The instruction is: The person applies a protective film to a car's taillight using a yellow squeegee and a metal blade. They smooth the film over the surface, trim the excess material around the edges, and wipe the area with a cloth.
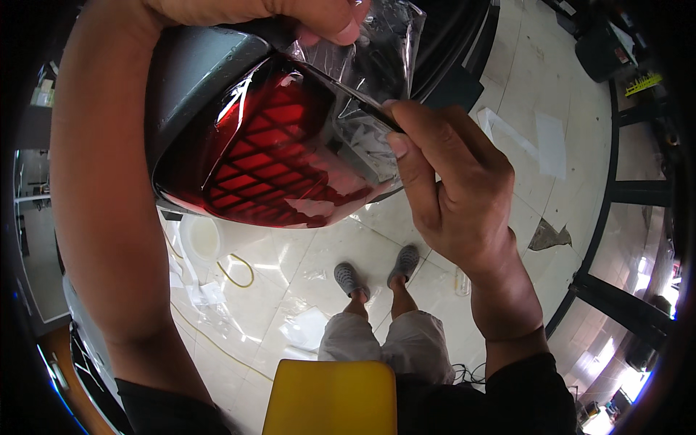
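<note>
Of the two bare hands at work, the right hand (464,170) had its thumb and forefinger pinching one thin dark tool (377,114), whose slender end ran along the upper edge of the light. The left hand (290,9), reached over from the far side of the light and only partly in sight, had thumb and fingers pinching the clear film (384,43), which stood up wrinkled between the two hands. Just below them both sat the single tail light (272,141), red under a dark lattice, set against one dark grey body panel (196,80), with film spread over the light's right part. Beneath, between the forearms, was one yellow panel (330,399), and past it two legs in pale shorts (417,337) ended in two grey clogs (351,278) on the tiled floor (290,254). To the left stood one white tub (201,239) near a yellow cord (245,281); to the right lay one white sheet (551,145) and one long white strip (513,136), just beside each other.
</note>
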Available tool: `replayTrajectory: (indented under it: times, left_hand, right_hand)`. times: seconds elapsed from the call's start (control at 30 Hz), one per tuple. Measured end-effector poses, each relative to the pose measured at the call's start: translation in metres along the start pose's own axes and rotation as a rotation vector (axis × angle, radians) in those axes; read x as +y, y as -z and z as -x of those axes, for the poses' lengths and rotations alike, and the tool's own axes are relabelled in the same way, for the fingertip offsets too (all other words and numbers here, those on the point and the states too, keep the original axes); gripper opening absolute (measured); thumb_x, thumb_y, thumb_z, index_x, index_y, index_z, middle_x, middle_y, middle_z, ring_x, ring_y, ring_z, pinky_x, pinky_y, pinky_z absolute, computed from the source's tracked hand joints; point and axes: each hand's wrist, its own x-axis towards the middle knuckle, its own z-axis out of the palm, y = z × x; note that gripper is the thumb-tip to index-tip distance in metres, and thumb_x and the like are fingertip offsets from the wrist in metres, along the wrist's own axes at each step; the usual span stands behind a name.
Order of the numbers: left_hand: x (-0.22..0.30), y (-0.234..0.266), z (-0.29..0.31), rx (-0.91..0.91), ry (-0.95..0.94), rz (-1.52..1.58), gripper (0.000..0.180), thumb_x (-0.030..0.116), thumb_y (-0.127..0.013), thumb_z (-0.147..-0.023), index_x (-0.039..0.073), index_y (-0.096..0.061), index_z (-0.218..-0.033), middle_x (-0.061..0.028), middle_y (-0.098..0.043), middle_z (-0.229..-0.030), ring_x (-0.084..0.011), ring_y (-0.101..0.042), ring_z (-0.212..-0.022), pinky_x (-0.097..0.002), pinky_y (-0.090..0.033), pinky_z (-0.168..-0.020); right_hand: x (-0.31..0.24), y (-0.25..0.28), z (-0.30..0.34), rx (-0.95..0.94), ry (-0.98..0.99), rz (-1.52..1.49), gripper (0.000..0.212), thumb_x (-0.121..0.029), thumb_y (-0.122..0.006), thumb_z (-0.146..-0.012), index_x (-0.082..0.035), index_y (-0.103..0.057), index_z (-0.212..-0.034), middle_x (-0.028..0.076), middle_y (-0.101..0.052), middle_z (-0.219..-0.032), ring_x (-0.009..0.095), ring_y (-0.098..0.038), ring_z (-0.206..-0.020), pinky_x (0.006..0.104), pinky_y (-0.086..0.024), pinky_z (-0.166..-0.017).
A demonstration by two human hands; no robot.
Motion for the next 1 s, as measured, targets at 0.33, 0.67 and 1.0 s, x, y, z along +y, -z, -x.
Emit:
replayTrajectory:
  times: [0.33, 0.67, 1.0]
  left_hand:
    - [-0.016, 0.009, 0.004, -0.074, -0.062, 0.215, 0.010, 0.008, -0.069, -0.087, -0.002, -0.067, -0.088, -0.0034, -0.068, -0.074, -0.0066, -0.061, -0.065, -0.0200, -0.045, -0.059]
    - [-0.016, 0.006, 0.004, -0.061, -0.016, 0.200, 0.011, 0.008, -0.069, -0.089, -0.002, -0.068, -0.089, -0.0030, -0.067, -0.074, -0.0059, -0.060, -0.065, -0.0193, -0.045, -0.059]
    - [-0.017, 0.007, 0.008, -0.049, -0.065, 0.218, 0.012, 0.009, -0.069, -0.090, -0.004, -0.068, -0.089, -0.0035, -0.068, -0.072, -0.0058, -0.061, -0.064, -0.0191, -0.045, -0.059]
  right_hand:
    - [0.000, -0.013, 0.011, 0.031, 0.000, -0.140, 0.020, 0.001, -0.066, -0.091, 0.000, -0.067, -0.110, 0.011, -0.068, -0.085, 0.015, -0.062, -0.065, 0.0262, -0.048, -0.057]
    - [-0.003, -0.016, 0.018, 0.000, -0.054, -0.181, 0.020, -0.001, -0.066, -0.092, 0.001, -0.066, -0.112, 0.008, -0.065, -0.080, 0.011, -0.059, -0.064, 0.0253, -0.046, -0.055]
    - [-0.007, -0.019, 0.024, 0.013, -0.091, -0.197, 0.020, -0.002, -0.066, -0.092, 0.002, -0.066, -0.112, 0.009, -0.063, -0.077, 0.012, -0.058, -0.061, 0.0255, -0.045, -0.054]
